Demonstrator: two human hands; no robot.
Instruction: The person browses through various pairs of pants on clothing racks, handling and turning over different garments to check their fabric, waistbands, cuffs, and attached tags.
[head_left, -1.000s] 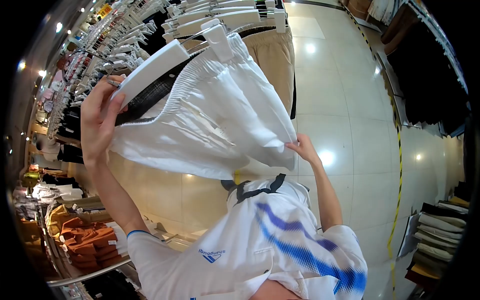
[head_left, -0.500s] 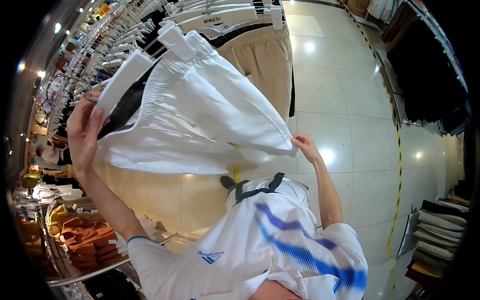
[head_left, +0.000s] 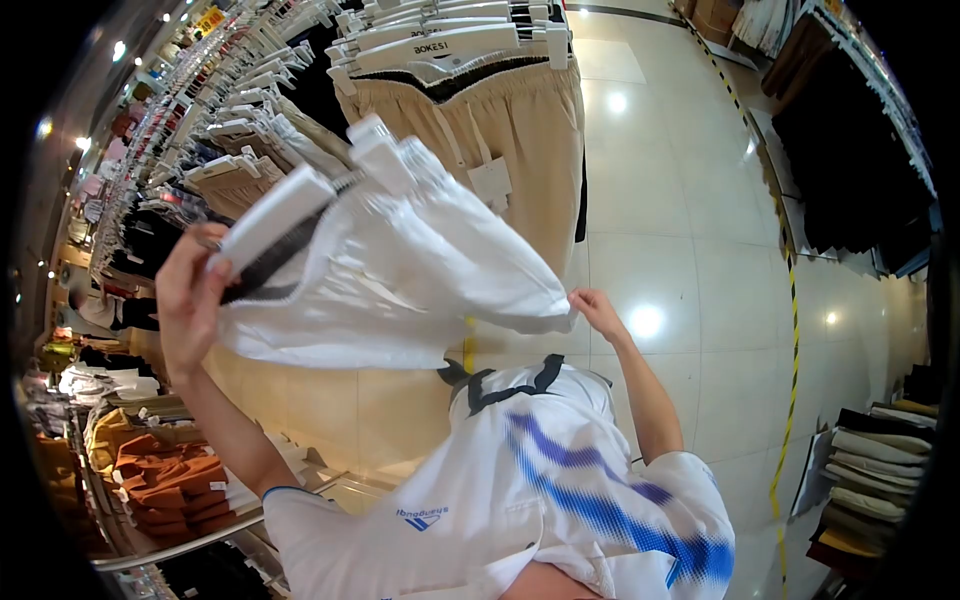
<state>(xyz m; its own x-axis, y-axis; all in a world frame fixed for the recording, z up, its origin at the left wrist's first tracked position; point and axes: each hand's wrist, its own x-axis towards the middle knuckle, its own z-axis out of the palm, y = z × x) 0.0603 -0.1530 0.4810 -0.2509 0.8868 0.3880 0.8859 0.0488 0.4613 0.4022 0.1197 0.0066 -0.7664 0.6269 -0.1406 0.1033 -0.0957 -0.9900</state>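
Observation:
White shorts [head_left: 400, 270] with a gathered waistband hang tilted from a white clip hanger [head_left: 275, 222] in front of me. My left hand [head_left: 192, 300] is closed round the lower left end of the hanger, its thumb on the near face. At the right, my right hand [head_left: 598, 312] pinches the hem corner of the shorts between thumb and fingers. Behind them, beige shorts [head_left: 525, 140] with a white tag [head_left: 490, 184] hang on a rack from a white hanger marked BOKESI [head_left: 435, 48].
Racks of hung clothes [head_left: 240, 150] run along the upper left. Folded orange garments [head_left: 170, 485] lie on a shelf at lower left. Dark garments [head_left: 835, 150] hang at right above folded stacks [head_left: 870, 470]. A person [head_left: 100, 310] is at far left.
The white shorts and hanger have moved down and away from the rack, first leftward, then slightly back right. More of the beige shorts and their tag now shows. Both hands kept their hold.

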